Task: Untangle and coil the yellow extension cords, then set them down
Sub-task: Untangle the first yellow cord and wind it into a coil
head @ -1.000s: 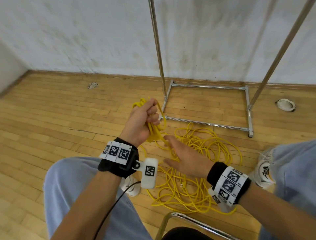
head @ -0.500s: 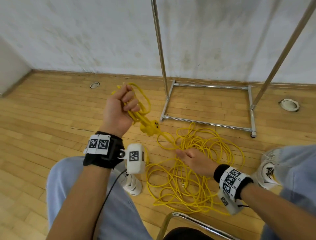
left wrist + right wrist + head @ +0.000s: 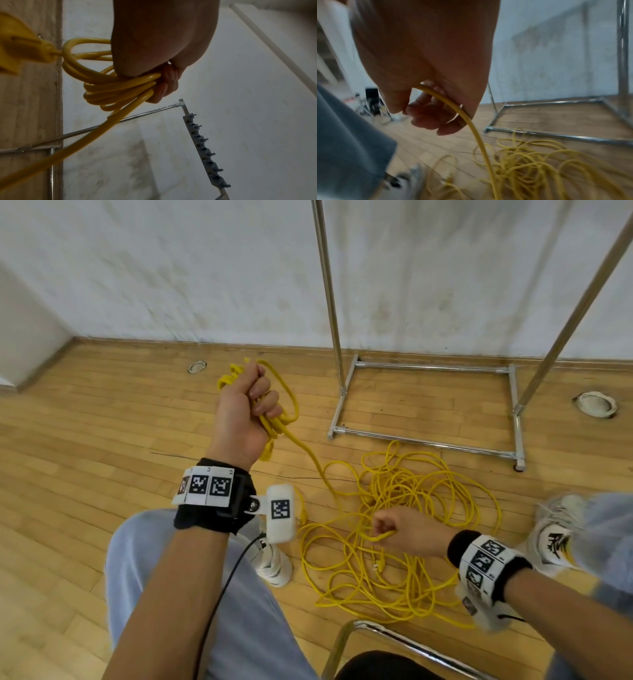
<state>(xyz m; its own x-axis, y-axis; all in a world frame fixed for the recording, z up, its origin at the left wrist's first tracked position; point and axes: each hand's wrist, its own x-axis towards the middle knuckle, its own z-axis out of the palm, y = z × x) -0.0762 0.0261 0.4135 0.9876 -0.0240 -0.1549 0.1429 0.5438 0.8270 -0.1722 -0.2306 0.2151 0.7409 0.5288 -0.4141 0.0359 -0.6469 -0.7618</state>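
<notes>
My left hand (image 3: 245, 412) is raised in front of me and grips a small bundle of yellow cord loops (image 3: 286, 409). The left wrist view shows the fingers (image 3: 164, 83) curled round the yellow cord loops (image 3: 116, 89), with a yellow plug (image 3: 20, 47) hanging beside them. From the bundle one strand (image 3: 313, 460) runs down to the tangled yellow cord pile (image 3: 404, 546) on the wooden floor. Low over the pile, my right hand (image 3: 407, 530) holds a single strand (image 3: 471, 121) in its curled fingers (image 3: 426, 117).
A chrome garment rack base (image 3: 428, 402) stands behind the pile, its poles rising to the wall. My shoes (image 3: 274, 563) and knees flank the pile. A chair's metal frame (image 3: 376, 631) lies below. A round floor fitting (image 3: 596, 404) sits at the right.
My left hand has risen with the coiled loops. My right hand has dropped from beside the left to the pile and closed on a strand.
</notes>
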